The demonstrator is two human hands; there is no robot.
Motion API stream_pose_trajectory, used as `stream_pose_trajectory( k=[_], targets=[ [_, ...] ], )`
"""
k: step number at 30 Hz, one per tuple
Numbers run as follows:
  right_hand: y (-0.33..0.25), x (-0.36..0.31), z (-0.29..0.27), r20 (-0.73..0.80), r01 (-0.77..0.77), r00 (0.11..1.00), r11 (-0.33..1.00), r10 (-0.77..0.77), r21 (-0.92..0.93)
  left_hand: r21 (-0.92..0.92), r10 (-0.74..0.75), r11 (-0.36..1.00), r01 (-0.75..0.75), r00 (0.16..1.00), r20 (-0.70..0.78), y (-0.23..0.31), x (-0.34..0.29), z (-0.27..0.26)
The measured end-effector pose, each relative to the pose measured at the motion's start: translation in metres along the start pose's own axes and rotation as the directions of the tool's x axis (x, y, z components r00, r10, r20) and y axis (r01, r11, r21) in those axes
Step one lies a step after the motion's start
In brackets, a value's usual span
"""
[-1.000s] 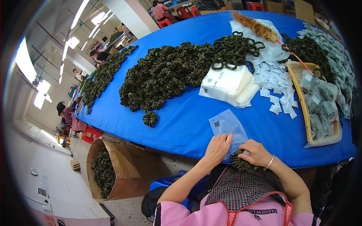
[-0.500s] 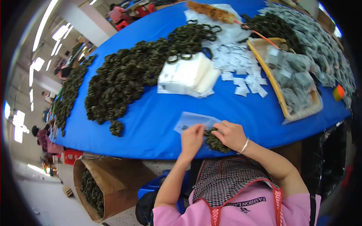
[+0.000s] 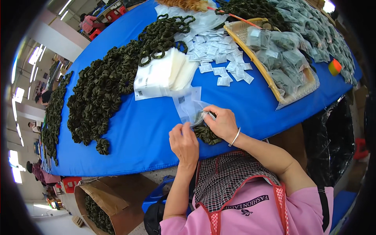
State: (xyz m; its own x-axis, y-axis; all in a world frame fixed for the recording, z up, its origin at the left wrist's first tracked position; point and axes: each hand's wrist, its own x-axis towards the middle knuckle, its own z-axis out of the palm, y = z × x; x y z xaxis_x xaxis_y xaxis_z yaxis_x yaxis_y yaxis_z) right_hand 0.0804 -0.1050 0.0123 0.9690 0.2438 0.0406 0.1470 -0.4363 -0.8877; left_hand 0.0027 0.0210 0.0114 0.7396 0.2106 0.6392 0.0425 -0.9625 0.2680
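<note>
Gripping the mouth of a clear plastic bag, the right hand pinched the film between thumb and fingers, while a dark green scrunchie lay pressed under that hand's palm, just at the bag's open end. The left hand was closed on the near corner of the same bag, just beside the scrunchie. All of this sat on the near edge of the blue desk. Beyond the bag on the desk lay a stack of flat white bags, and farther still a scatter of small white packets. A shallow yellow-rimmed tray, right of the bag, held filled clear bags of green scrunchies. A long heap of loose scrunchies lay left of the bag. Below the desk edge, a brown cardboard box held more green scrunchies.
</note>
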Motion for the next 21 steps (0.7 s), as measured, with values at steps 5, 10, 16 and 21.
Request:
stream_pose_trajectory(
  k=[5,10,16,21],
  targets=[
    [-0.004,0.004,-0.008,-0.024,0.104,0.994,0.992,-0.106,-0.066,-0.218,-0.440,0.825,0.521,0.835,0.330,0.008,-0.006,0.004],
    [-0.009,0.016,-0.002,-0.077,0.103,0.986,0.907,-0.147,-0.408,-0.378,-0.363,0.791,0.481,0.866,0.343,0.032,-0.016,0.012],
    [-0.018,0.027,0.006,-0.036,-0.123,0.992,0.969,0.118,-0.214,-0.236,-0.360,0.870,0.432,0.886,0.294,0.032,-0.020,0.013],
    [-0.009,0.010,-0.021,0.352,0.090,0.934,0.992,-0.054,-0.086,-0.361,-0.552,0.688,0.629,0.777,0.301,0.013,-0.010,0.006]
  ],
)
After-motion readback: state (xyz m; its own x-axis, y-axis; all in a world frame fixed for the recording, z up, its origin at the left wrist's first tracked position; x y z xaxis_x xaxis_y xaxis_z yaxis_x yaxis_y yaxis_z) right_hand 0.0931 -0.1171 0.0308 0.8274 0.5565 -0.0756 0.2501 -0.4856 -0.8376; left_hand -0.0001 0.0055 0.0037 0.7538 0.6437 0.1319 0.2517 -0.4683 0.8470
